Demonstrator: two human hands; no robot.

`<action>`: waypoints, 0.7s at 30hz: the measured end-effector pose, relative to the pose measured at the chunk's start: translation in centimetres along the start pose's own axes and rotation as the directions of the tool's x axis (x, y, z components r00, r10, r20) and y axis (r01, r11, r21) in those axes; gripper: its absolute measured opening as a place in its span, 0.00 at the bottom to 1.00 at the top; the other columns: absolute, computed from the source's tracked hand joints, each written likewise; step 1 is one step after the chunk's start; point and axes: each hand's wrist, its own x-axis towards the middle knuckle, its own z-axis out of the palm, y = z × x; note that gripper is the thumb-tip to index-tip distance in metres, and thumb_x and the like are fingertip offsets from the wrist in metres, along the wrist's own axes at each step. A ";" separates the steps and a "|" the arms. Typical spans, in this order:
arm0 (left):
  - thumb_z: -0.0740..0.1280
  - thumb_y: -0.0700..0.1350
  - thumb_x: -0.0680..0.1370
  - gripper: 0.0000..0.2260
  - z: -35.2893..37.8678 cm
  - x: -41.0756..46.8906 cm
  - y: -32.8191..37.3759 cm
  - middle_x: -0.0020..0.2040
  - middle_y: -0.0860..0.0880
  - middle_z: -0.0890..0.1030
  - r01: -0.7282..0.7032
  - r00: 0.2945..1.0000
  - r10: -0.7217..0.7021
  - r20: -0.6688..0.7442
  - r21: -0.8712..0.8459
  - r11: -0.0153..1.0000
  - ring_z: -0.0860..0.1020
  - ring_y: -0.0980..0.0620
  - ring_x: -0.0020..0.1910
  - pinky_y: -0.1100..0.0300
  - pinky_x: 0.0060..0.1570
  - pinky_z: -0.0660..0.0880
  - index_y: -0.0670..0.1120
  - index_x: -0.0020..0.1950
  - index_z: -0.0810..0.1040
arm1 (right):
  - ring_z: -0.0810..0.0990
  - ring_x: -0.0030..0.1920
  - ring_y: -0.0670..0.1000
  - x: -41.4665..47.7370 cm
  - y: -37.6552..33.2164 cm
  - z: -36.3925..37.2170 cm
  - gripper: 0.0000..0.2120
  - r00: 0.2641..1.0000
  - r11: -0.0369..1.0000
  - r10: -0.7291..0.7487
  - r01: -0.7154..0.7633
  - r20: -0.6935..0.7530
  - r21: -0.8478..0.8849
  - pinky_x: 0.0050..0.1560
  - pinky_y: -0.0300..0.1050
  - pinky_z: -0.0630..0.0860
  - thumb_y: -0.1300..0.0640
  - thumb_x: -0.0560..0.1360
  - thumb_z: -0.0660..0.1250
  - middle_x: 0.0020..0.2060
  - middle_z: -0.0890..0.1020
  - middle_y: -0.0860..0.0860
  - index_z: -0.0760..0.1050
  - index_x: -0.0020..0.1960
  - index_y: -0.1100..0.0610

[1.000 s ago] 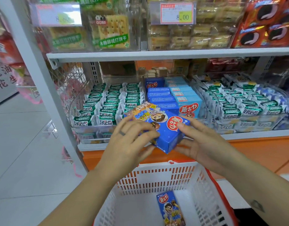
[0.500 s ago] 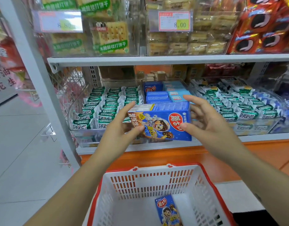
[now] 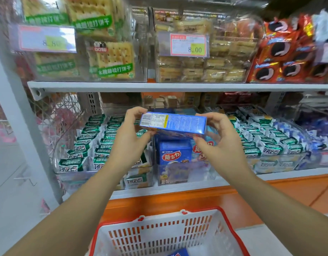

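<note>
Blue cardboard snack box (image 3: 173,123) is held level and lengthwise straight above the shopping basket (image 3: 178,226), well clear of it and in front of the lower shelf's goods. The box's back panel faces the camera, with a white barcode label at its left end and fine print across the rest.

The left hand (image 3: 129,133) grips the left end, fingers curled over the top edge and thumb pressed underneath. The right hand (image 3: 220,139) grips the right end the same way, fingertips on top and thumb below. Both forearms reach up past either side of the basket.

The basket is white slotted plastic with a red rim, and inside it, at the bottom edge of the view, the corner of another blue box (image 3: 178,253) shows.

Directly above the basket, behind the held box, a clear bin holds upright blue boxes with a red logo (image 3: 175,154). Up and left of the basket lie rows of green-and-white wrapped snacks (image 3: 96,145); up and right of it lie more of them (image 3: 270,146). Higher still above the basket runs a white shelf board (image 3: 178,87), carrying soda cracker packs (image 3: 113,60) toward the left, a price tag reading 8.00 (image 3: 189,45) near the middle, and red packs of dark sandwich cookies (image 3: 277,60) toward the right.
</note>
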 end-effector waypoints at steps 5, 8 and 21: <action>0.69 0.40 0.76 0.18 1.0 3.6 -2.4 0.58 0.55 0.77 0.044 0.999 -0.046 0.019 0.105 0.994 0.79 0.54 0.51 0.55 0.50 0.74 0.58 0.56 0.66 | 0.73 0.54 0.44 2.9 3.1 1.0 0.22 0.966 0.917 -0.256 0.231 -0.038 -0.327 0.57 0.30 0.66 0.67 0.69 0.72 0.51 0.76 0.43 0.73 0.56 0.46; 0.67 0.42 0.78 0.17 1.2 5.9 -3.4 0.58 0.53 0.77 0.093 0.991 -0.112 0.078 0.221 0.971 0.77 0.53 0.48 0.57 0.46 0.72 0.50 0.64 0.67 | 0.71 0.55 0.50 5.1 5.4 1.8 0.22 0.908 0.802 -0.419 0.369 -0.002 -0.471 0.58 0.43 0.68 0.66 0.67 0.69 0.52 0.77 0.45 0.73 0.58 0.51; 0.65 0.50 0.79 0.22 1.7 7.9 -6.3 0.69 0.49 0.71 0.092 0.970 -0.166 0.179 0.362 0.928 0.70 0.50 0.67 0.62 0.57 0.65 0.49 0.71 0.65 | 0.79 0.51 0.61 12.3 9.2 4.3 0.21 0.924 0.572 -0.308 0.372 0.229 -0.731 0.46 0.52 0.76 0.52 0.73 0.70 0.50 0.83 0.54 0.75 0.65 0.50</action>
